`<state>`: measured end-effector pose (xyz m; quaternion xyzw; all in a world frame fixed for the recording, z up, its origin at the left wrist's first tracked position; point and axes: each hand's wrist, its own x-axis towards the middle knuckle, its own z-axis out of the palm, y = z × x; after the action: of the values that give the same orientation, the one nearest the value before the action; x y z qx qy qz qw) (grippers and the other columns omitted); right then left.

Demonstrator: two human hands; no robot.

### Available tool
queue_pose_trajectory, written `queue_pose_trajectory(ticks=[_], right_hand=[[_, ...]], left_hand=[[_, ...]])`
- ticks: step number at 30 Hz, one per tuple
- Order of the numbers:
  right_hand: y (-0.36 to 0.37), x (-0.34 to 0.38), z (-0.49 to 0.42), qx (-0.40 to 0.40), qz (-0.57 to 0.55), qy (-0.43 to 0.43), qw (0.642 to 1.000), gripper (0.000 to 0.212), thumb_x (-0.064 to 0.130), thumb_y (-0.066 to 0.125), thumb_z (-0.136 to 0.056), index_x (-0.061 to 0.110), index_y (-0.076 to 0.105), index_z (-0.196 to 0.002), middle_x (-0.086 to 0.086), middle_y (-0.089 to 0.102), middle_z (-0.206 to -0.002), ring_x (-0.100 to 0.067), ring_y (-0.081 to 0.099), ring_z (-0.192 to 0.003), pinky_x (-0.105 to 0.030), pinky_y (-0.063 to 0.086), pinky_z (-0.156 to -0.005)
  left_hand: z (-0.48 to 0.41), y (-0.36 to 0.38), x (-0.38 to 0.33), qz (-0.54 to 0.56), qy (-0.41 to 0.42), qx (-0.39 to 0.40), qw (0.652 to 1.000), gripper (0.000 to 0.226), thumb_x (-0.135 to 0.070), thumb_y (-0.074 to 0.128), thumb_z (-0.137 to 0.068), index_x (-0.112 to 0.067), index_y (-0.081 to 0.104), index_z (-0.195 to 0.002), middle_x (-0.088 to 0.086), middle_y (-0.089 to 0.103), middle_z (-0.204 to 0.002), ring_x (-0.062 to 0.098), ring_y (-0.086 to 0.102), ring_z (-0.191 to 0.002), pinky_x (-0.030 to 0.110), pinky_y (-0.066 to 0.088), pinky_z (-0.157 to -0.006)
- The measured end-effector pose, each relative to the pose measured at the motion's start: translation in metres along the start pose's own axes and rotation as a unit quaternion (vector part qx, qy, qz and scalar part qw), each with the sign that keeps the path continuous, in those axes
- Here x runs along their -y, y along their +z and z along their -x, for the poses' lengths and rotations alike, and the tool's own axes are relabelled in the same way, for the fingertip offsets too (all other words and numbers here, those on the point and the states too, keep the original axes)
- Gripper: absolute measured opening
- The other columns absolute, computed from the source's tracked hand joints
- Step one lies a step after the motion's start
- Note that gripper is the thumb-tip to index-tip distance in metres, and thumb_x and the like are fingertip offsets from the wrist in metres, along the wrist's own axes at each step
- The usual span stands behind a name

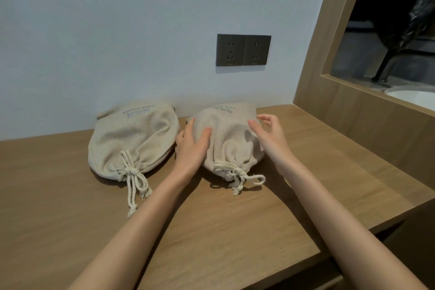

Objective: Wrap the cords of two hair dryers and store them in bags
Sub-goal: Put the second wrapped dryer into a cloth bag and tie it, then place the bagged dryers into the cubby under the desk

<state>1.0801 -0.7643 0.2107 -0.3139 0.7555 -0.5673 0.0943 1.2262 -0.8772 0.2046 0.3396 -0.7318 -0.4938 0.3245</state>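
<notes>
**Wooden counter against a pale wall: two bags, both tied**

Setting. A counter [235, 231] is running along a wall [117, 30] that is carrying a dark double socket [243, 50]; nothing is plugged in.

Item 1. The left bag [131, 139] is lying bulging near the wall, its mouth facing the person and its drawstring [134, 176] knotted. It is sitting just beside item 2, probably parked there as finished.

Item 2. The right bag [228, 139] is lying the same way, also full and drawn closed, its string [240, 178] bunched at the neck.

Hair dryers. Neither is showing; judging by the bulges, each is sitting inside a bag.

Hands. The left hand [191, 146] is resting flat on the right bag's left flank, fingers straight, gripping nothing, seemingly steadying or nudging it. The right hand [270, 139] is hovering at the opposite flank, fingers loosely curled and empty; whether it is touching the cloth cannot be told.

Status. The task is looking all but done, with only squaring up remaining.
</notes>
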Motion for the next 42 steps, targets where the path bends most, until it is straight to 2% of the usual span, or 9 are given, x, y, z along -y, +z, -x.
queue_pose_trajectory(ticks=[4, 8, 15, 20, 26, 30, 35, 38, 42], right_hand=[[0.020, -0.003, -0.022, 0.044, 0.038, 0.022, 0.998, 0.064, 0.064, 0.053, -0.080, 0.031, 0.038, -0.132, 0.000, 0.035, -0.148, -0.026, 0.030, -0.137, -0.051, 0.031, -0.110], [0.029, -0.006, -0.028, 0.038, 0.054, 0.024, 0.998, 0.086, 0.075, 0.051, -0.070, 0.030, 0.032, -0.141, 0.002, 0.036, -0.149, -0.024, 0.033, -0.136, -0.050, 0.034, -0.108], [0.028, -0.011, -0.035, 0.024, -0.038, 0.038, 0.998, 0.071, 0.048, 0.064, -0.086, 0.020, 0.034, -0.145, 0.004, 0.044, -0.141, -0.005, 0.041, -0.111, -0.023, 0.034, -0.086], [0.031, -0.014, -0.035, -0.008, -0.063, 0.041, 0.997, 0.069, 0.046, 0.068, -0.084, 0.019, 0.043, -0.142, 0.003, 0.045, -0.145, -0.012, 0.043, -0.130, -0.024, 0.036, -0.097], [0.032, -0.014, -0.031, -0.033, -0.122, 0.081, 0.989, 0.069, 0.044, 0.076, -0.076, 0.025, 0.047, -0.137, 0.003, 0.050, -0.138, -0.015, 0.049, -0.124, -0.037, 0.044, -0.104], [0.027, -0.009, -0.022, -0.019, -0.187, 0.125, 0.974, 0.071, 0.036, 0.082, -0.072, 0.029, 0.047, -0.133, 0.000, 0.056, -0.127, -0.017, 0.059, -0.111, -0.038, 0.052, -0.095], [0.022, 0.001, -0.004, -0.002, -0.329, 0.145, 0.933, 0.068, 0.020, 0.081, -0.075, 0.024, 0.048, -0.134, -0.006, 0.065, -0.116, -0.020, 0.068, -0.098, -0.040, 0.057, -0.087], [0.016, 0.011, 0.008, -0.008, -0.352, 0.107, 0.930, 0.066, 0.019, 0.080, -0.076, 0.025, 0.049, -0.134, -0.005, 0.066, -0.115, -0.018, 0.069, -0.098, -0.038, 0.058, -0.085], [0.001, 0.025, 0.031, -0.018, -0.347, 0.046, 0.937, 0.056, 0.017, 0.076, -0.080, 0.028, 0.050, -0.129, 0.001, 0.066, -0.112, -0.010, 0.070, -0.094, -0.030, 0.059, -0.080]], left_hand=[[-0.018, 0.010, 0.005, 0.022, -0.008, -0.010, 1.000, 0.076, -0.059, 0.045, -0.086, -0.030, 0.016, -0.151, 0.002, 0.020, -0.158, 0.022, 0.023, -0.143, 0.046, 0.024, -0.115], [-0.029, 0.021, 0.007, 0.054, 0.012, -0.034, 0.998, 0.068, -0.046, 0.054, -0.090, -0.026, 0.025, -0.148, 0.001, 0.038, -0.149, 0.018, 0.038, -0.133, 0.042, 0.034, -0.110], [-0.036, 0.032, 0.009, 0.068, 0.026, -0.045, 0.996, 0.067, -0.043, 0.062, -0.086, -0.033, 0.028, -0.143, -0.010, 0.044, -0.130, 0.013, 0.045, -0.121, 0.041, 0.040, -0.104], [-0.040, 0.029, 0.008, 0.185, -0.012, -0.019, 0.982, 0.061, -0.047, 0.049, -0.094, -0.032, 0.023, -0.148, -0.006, 0.033, -0.149, 0.011, 0.036, -0.134, 0.038, 0.033, -0.112], [-0.035, 0.023, 0.008, 0.182, 0.022, -0.010, 0.983, 0.058, -0.034, 0.058, -0.092, -0.032, 0.033, -0.144, -0.013, 0.036, -0.146, 0.002, 0.036, -0.129, 0.025, 0.035, -0.105], [-0.026, 0.021, 0.005, 0.185, 0.040, -0.025, 0.982, 0.059, -0.029, 0.065, -0.088, -0.030, 0.040, -0.141, -0.019, 0.041, -0.132, -0.004, 0.039, -0.119, 0.008, 0.036, -0.086], [-0.013, 0.017, -0.008, 0.199, 0.083, -0.041, 0.976, 0.055, -0.027, 0.069, -0.085, -0.032, 0.047, -0.134, -0.024, 0.046, -0.126, -0.015, 0.043, -0.112, 0.012, 0.038, -0.091], [-0.002, 0.013, -0.018, 0.213, 0.103, -0.048, 0.970, 0.051, -0.028, 0.071, -0.084, -0.039, 0.049, -0.129, -0.026, 0.047, -0.126, -0.007, 0.046, -0.118, 0.025, 0.043, -0.100], [0.022, 0.007, -0.034, 0.219, 0.153, -0.048, 0.962, 0.055, -0.030, 0.071, -0.082, -0.034, 0.049, -0.132, -0.020, 0.050, -0.130, -0.006, 0.050, -0.117, 0.021, 0.046, -0.095]])
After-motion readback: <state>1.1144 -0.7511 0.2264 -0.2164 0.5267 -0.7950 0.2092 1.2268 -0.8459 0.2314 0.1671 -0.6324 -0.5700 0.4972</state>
